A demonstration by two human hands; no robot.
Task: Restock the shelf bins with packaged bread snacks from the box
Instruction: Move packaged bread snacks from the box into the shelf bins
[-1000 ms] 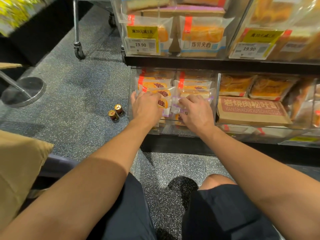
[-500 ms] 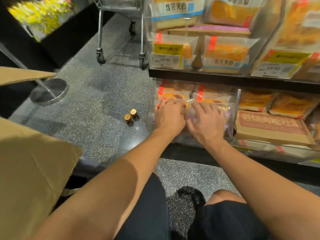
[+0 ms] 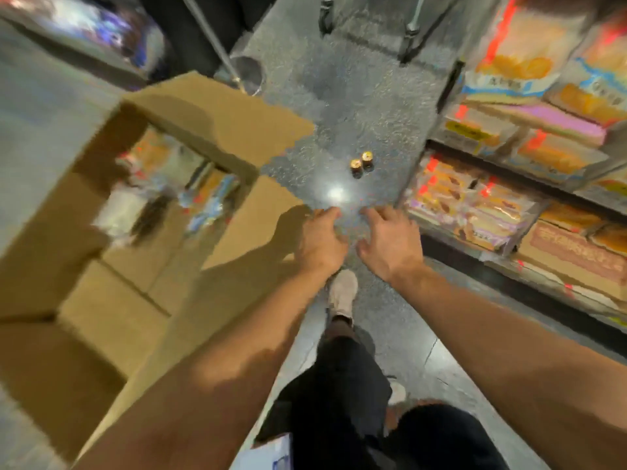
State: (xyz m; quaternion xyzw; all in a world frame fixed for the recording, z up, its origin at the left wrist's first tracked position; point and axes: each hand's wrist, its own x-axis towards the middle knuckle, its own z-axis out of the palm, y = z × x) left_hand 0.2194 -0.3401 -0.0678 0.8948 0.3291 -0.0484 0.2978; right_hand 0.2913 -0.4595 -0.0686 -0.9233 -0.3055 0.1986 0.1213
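Note:
The view is blurred by motion. An open cardboard box (image 3: 190, 106) stands at my left, with packaged bread snacks (image 3: 163, 188) inside. The low clear shelf bin (image 3: 529, 228) at the right holds rows of bread packs (image 3: 475, 205). My left hand (image 3: 320, 239) and my right hand (image 3: 390, 237) hang over the floor between box and bin, side by side, fingers loosely spread. Neither hand holds anything.
Two small gold-capped bottles (image 3: 360, 163) stand on the speckled floor (image 3: 339, 96) ahead of my hands. A cart's wheels (image 3: 409, 32) are at the top. Upper shelves (image 3: 543, 137) of bread fill the right. My shoe (image 3: 342, 293) is below my hands.
Both hands have left the bin's bread packs and pulled back left over the floor. My head has turned left, bringing the open box into view.

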